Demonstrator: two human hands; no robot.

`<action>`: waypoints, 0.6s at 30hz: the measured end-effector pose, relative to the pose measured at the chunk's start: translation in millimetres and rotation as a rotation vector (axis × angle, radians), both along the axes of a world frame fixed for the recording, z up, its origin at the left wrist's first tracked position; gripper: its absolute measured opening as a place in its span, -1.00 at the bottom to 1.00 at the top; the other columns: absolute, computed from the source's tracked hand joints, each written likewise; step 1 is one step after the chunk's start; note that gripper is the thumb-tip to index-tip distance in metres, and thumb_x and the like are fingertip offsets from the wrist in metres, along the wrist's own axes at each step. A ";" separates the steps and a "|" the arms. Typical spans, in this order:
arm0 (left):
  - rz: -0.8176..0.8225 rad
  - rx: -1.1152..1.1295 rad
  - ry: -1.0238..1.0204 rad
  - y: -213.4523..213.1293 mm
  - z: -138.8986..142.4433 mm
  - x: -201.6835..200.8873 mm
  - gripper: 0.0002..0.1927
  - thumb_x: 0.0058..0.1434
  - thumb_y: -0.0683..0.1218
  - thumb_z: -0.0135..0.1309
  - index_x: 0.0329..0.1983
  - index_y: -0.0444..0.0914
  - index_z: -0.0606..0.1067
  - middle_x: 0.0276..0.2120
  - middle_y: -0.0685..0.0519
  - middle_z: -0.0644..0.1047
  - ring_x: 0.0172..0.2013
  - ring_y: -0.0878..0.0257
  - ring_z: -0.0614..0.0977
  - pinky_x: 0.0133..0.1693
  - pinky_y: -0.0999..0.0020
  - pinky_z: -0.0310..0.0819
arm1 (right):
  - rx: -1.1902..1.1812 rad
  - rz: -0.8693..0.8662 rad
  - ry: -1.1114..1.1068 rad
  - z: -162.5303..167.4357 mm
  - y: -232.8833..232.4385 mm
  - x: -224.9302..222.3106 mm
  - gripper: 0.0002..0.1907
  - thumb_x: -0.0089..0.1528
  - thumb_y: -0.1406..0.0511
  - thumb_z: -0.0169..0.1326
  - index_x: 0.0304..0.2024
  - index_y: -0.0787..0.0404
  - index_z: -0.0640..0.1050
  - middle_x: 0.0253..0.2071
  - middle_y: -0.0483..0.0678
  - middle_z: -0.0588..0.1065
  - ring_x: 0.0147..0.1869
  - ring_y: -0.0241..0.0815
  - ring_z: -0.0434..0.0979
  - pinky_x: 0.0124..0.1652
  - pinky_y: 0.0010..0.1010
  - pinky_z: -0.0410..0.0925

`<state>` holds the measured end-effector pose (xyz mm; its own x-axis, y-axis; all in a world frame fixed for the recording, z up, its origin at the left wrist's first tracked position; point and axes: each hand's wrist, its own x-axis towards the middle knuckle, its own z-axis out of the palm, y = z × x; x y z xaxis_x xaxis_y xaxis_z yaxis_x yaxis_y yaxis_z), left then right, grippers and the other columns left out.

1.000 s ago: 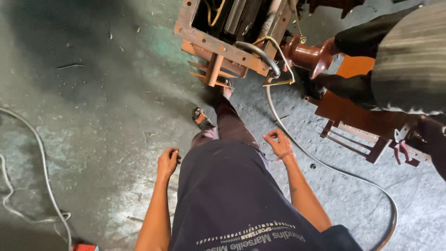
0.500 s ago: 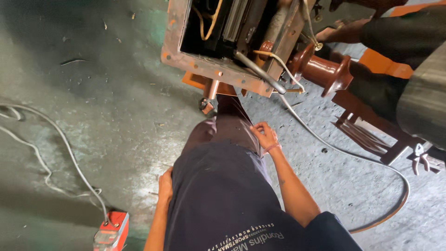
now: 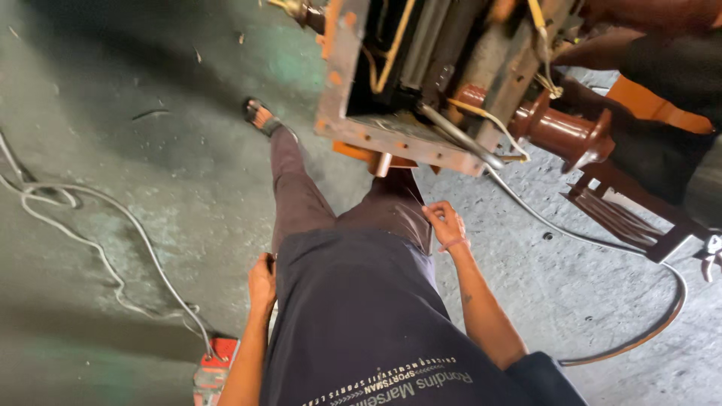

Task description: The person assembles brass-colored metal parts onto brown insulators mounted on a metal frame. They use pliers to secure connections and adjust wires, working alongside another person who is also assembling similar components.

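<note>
Person stands before a rusted orange metal frame [image 3: 398,135], mid-stride — neither hand holds anything. Left hand [image 3: 262,280] hangs loosely curled at the hip; right hand [image 3: 445,224], fingers loosely bent, rests against the trouser thigh [image 3: 391,210] just below the frame. Judged step: approaching. A red box-shaped object [image 3: 214,370] lies on the floor; no labels legible.

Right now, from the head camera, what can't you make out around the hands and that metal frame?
- Left hand: fingers hidden behind the dark shirt at the hip; whether it grips anything cannot be told.
- Right hand: rests on the trouser thigh; palm side hidden.
- Rusty metal frame: top cut off by the upper edge.
- Red tool: cut by the bottom edge and the left forearm.
- Right foot: hidden under the frame.
</note>
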<state>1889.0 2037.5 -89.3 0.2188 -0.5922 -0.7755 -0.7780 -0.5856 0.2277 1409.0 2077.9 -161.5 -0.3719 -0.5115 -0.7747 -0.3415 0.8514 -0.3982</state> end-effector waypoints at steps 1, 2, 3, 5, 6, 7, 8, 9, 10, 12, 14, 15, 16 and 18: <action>-0.056 -0.070 0.020 -14.0 -10.2 13.0 -0.71 0.28 -0.04 0.02 -0.10 -0.35 0.52 -0.31 -0.30 0.60 -0.22 -0.21 0.66 -0.20 0.02 0.48 | -0.019 0.026 0.034 2.9 -5.1 12.2 -0.55 0.23 -0.07 0.21 -0.09 0.12 0.60 -0.24 -0.05 0.65 -0.14 -0.12 0.61 -0.17 -0.26 0.40; -0.112 -0.146 0.036 -30.7 -22.2 26.6 -0.73 0.28 -0.06 0.00 -0.10 -0.35 0.52 -0.29 -0.30 0.60 -0.21 -0.23 0.65 -0.21 0.01 0.47 | 0.054 -0.007 0.054 6.9 -11.2 27.0 -0.53 0.20 -0.09 0.19 -0.09 0.10 0.59 -0.21 -0.07 0.63 -0.15 -0.10 0.62 -0.20 -0.24 0.43; -0.170 -0.224 0.048 -51.8 -32.3 47.1 -0.73 0.28 -0.07 -0.02 -0.10 -0.34 0.53 -0.28 -0.30 0.60 -0.20 -0.25 0.64 -0.21 -0.01 0.47 | 0.125 -0.044 0.069 10.8 -19.1 45.0 -0.52 0.18 -0.10 0.17 -0.08 0.08 0.58 -0.18 -0.09 0.62 -0.15 -0.08 0.62 -0.23 -0.21 0.46; -0.209 -0.161 -0.006 -96.8 -46.7 90.6 -0.73 0.29 -0.02 0.06 -0.16 -0.34 0.54 -0.31 -0.28 0.61 -0.23 -0.24 0.63 -0.21 -0.01 0.47 | 0.255 -0.139 0.061 18.5 -43.1 89.4 -0.54 0.17 -0.07 0.17 -0.07 0.05 0.58 -0.15 -0.09 0.59 -0.18 0.00 0.62 -0.27 -0.10 0.49; -0.235 -0.138 -0.026 -124.6 -53.5 112.8 -0.72 0.29 0.01 0.11 -0.19 -0.33 0.54 -0.32 -0.28 0.61 -0.24 -0.23 0.62 -0.22 -0.02 0.47 | 0.121 -0.109 0.086 17.9 -63.0 119.0 -0.55 0.18 -0.08 0.19 -0.10 0.06 0.58 -0.18 -0.08 0.60 -0.15 -0.04 0.62 -0.20 -0.16 0.47; -0.165 -0.141 0.011 -156.5 -59.8 133.9 -0.72 0.33 0.01 0.09 -0.18 -0.33 0.54 -0.34 -0.25 0.62 -0.29 -0.15 0.64 -0.24 0.03 0.49 | -0.017 -0.067 0.119 16.7 -89.8 145.4 -0.56 0.18 -0.08 0.21 -0.13 0.06 0.59 -0.21 -0.07 0.61 -0.12 -0.09 0.63 -0.13 -0.23 0.45; -0.085 -0.127 0.042 -185.9 -58.0 153.5 -0.72 0.36 0.01 0.07 -0.18 -0.34 0.54 -0.37 -0.22 0.63 -0.34 -0.06 0.65 -0.27 0.07 0.50 | -0.141 -0.012 0.146 22.0 -114.7 170.5 -0.57 0.19 -0.09 0.23 -0.16 0.07 0.59 -0.23 -0.06 0.63 -0.10 -0.13 0.64 -0.06 -0.29 0.43; 0.002 -0.087 0.066 -195.5 -47.4 173.9 -0.72 0.40 0.01 0.06 -0.18 -0.34 0.55 -0.40 -0.19 0.64 -0.39 0.02 0.67 -0.29 0.11 0.51 | -0.153 0.060 0.045 34.0 -135.1 191.8 -0.57 0.19 -0.09 0.22 -0.16 0.06 0.58 -0.25 -0.07 0.63 -0.11 -0.14 0.65 -0.08 -0.30 0.44; 0.148 -0.092 0.136 -207.7 -33.2 191.4 -0.74 0.40 -0.02 0.04 -0.16 -0.34 0.54 -0.39 -0.16 0.63 -0.40 0.07 0.66 -0.32 0.16 0.52 | -0.166 0.116 -0.054 41.9 -163.9 216.2 -0.57 0.18 -0.09 0.20 -0.16 0.05 0.57 -0.27 -0.08 0.63 -0.12 -0.16 0.65 -0.11 -0.30 0.44; 0.425 -0.181 0.326 -256.6 -31.4 205.3 -0.78 0.39 -0.07 0.02 -0.12 -0.35 0.51 -0.38 -0.09 0.63 -0.43 0.17 0.65 -0.39 0.25 0.54 | -0.267 0.221 -0.114 50.9 -244.2 247.5 -0.60 0.18 -0.08 0.20 -0.19 0.04 0.57 -0.28 -0.08 0.62 -0.14 -0.17 0.64 -0.14 -0.30 0.43; 0.445 -0.220 0.382 -306.1 -30.2 208.2 -0.79 0.40 -0.09 -0.01 -0.10 -0.35 0.52 -0.38 -0.05 0.63 -0.43 0.21 0.66 -0.39 0.32 0.56 | -0.358 0.332 -0.068 70.8 -319.4 264.2 -0.63 0.19 -0.07 0.21 -0.24 0.04 0.59 -0.28 -0.05 0.61 -0.15 -0.14 0.62 -0.14 -0.28 0.40; 0.452 -0.211 0.396 -320.3 -23.4 209.9 -0.79 0.40 -0.10 -0.02 -0.09 -0.34 0.53 -0.38 -0.03 0.63 -0.43 0.23 0.67 -0.39 0.35 0.58 | -0.279 0.342 -0.043 84.4 -346.5 270.7 -0.62 0.21 -0.07 0.20 -0.19 0.04 0.59 -0.31 0.00 0.59 -0.17 -0.07 0.60 -0.15 -0.23 0.39; 0.427 -0.213 0.397 -335.9 -19.2 206.8 -0.78 0.39 -0.10 -0.02 -0.07 -0.34 0.53 -0.36 -0.04 0.63 -0.42 0.22 0.67 -0.38 0.34 0.58 | -0.193 0.346 -0.017 95.7 -374.3 269.9 -0.61 0.23 -0.07 0.18 -0.14 0.04 0.60 -0.33 0.05 0.56 -0.20 -0.01 0.59 -0.17 -0.19 0.38; 0.361 -0.240 0.413 -379.4 -14.4 189.4 -0.76 0.38 -0.10 -0.03 -0.03 -0.33 0.54 -0.33 -0.05 0.65 -0.40 0.21 0.69 -0.37 0.32 0.58 | -0.135 0.317 0.037 114.3 -422.4 265.7 -0.60 0.26 -0.07 0.17 -0.09 0.03 0.60 -0.34 0.11 0.54 -0.22 0.08 0.56 -0.18 -0.12 0.37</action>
<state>2078.4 1658.1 -103.7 0.1472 -0.7058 -0.6930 -0.3582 -0.6911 0.6277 1674.7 1655.5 -47.2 -0.2045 -0.7028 -0.6814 -0.5967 0.6413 -0.4824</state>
